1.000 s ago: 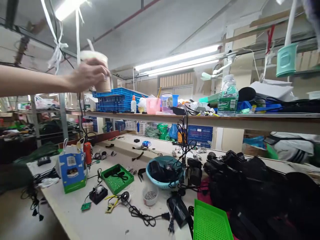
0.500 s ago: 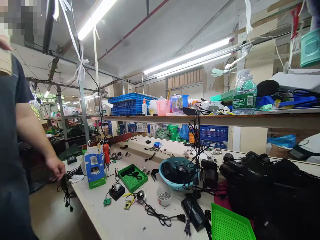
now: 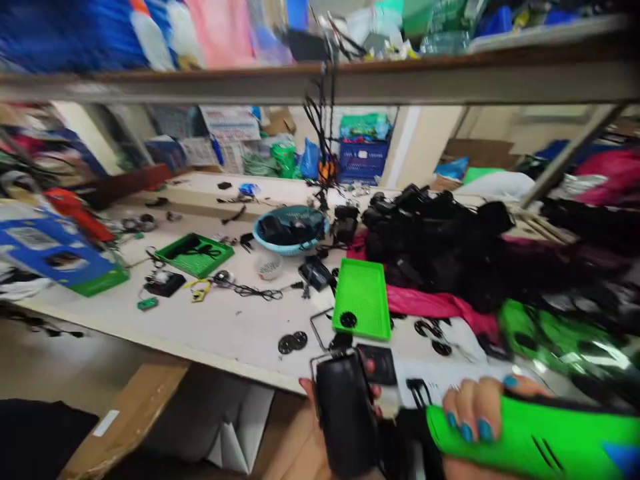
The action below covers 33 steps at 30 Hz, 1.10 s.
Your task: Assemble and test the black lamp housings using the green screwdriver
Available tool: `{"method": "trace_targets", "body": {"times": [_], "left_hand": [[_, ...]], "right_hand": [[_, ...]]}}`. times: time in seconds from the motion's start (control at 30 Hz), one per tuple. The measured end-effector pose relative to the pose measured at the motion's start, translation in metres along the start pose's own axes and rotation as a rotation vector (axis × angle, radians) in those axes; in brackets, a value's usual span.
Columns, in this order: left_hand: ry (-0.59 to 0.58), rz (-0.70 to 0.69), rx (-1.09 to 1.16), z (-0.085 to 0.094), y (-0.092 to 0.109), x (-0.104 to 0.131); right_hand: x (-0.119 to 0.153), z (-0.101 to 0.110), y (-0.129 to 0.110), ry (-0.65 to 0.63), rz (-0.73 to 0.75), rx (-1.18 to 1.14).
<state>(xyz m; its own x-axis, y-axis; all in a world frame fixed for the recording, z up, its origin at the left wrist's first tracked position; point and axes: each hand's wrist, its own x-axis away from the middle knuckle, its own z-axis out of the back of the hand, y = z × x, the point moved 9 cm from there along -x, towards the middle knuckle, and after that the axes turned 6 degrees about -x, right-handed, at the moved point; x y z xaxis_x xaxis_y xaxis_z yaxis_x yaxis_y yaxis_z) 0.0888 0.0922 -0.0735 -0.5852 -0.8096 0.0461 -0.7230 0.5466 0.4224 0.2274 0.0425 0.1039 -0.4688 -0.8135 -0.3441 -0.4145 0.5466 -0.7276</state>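
Observation:
My left hand [image 3: 309, 437] is at the front edge of the table, its fingers wrapped round a smooth black housing [image 3: 345, 413] with a bent wire bracket at its top. To the right, my right hand [image 3: 477, 408] grips a bright green handheld power tool [image 3: 550, 433]. The tool's black front end points left towards the housing; where it meets the housing is blurred and partly hidden. Just beyond the hands, black slotted discs [image 3: 293, 343] lie on the table, and a flat black square piece [image 3: 377, 364] is beside the housing.
A green perforated tray [image 3: 361, 300] with a black disc in it stands beyond my hands. Further back are a blue basket [image 3: 290, 249] of black parts and a small green tray [image 3: 195, 257]. Black parts [image 3: 430, 230] are heaped at right. A shelf edge [image 3: 320, 83] crosses above.
The view has swung down and to the right. Both my hands, the black housing and the green tool have come into view; the person at the left is out of view.

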Motion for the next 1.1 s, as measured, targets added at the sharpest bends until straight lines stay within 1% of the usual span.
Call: {"method": "trace_targets", "body": {"times": [0.07,0.13,0.23,0.3,0.37,0.5,0.53,0.6,0.67,0.73,0.97,1.07,1.1], "left_hand": [[0.013,0.058,0.085,0.0,-0.004,0.0],[0.026,0.083,0.111,-0.003,-0.001,0.001],[0.087,0.071,0.127,-0.003,0.006,0.003],[0.096,0.08,0.109,-0.004,0.008,0.003],[0.059,0.101,0.079,-0.008,0.007,0.003],[-0.043,0.098,0.095,-0.021,0.006,0.002],[-0.064,0.099,0.104,-0.023,0.006,0.003],[-0.089,0.11,0.111,-0.027,0.004,0.005],[-0.069,0.118,0.096,-0.025,0.003,0.008],[-0.021,0.123,0.071,-0.021,0.003,0.009],[0.135,0.062,0.104,-0.019,0.012,0.002],[0.158,0.054,0.101,-0.023,0.012,-0.002],[0.159,0.05,0.096,-0.023,0.013,-0.003]], "right_hand": [[0.004,0.005,-0.005,0.141,0.034,0.0],[0.006,0.001,-0.009,0.22,0.083,0.012],[0.008,-0.011,-0.012,0.244,0.125,0.059],[0.01,-0.012,-0.01,0.253,0.112,0.065],[0.012,-0.012,-0.007,0.223,0.099,0.04],[0.017,-0.023,0.004,0.065,0.083,0.005],[0.019,-0.025,0.007,0.058,0.084,0.017],[0.022,-0.027,0.01,0.092,0.08,0.046],[0.024,-0.03,0.012,0.108,0.076,0.062],[0.023,-0.03,0.012,0.111,0.08,0.066],[0.021,-0.013,0.018,0.132,0.098,0.037],[0.016,-0.008,0.016,0.099,0.111,0.055],[0.013,-0.007,0.011,0.069,0.131,0.065]]}}
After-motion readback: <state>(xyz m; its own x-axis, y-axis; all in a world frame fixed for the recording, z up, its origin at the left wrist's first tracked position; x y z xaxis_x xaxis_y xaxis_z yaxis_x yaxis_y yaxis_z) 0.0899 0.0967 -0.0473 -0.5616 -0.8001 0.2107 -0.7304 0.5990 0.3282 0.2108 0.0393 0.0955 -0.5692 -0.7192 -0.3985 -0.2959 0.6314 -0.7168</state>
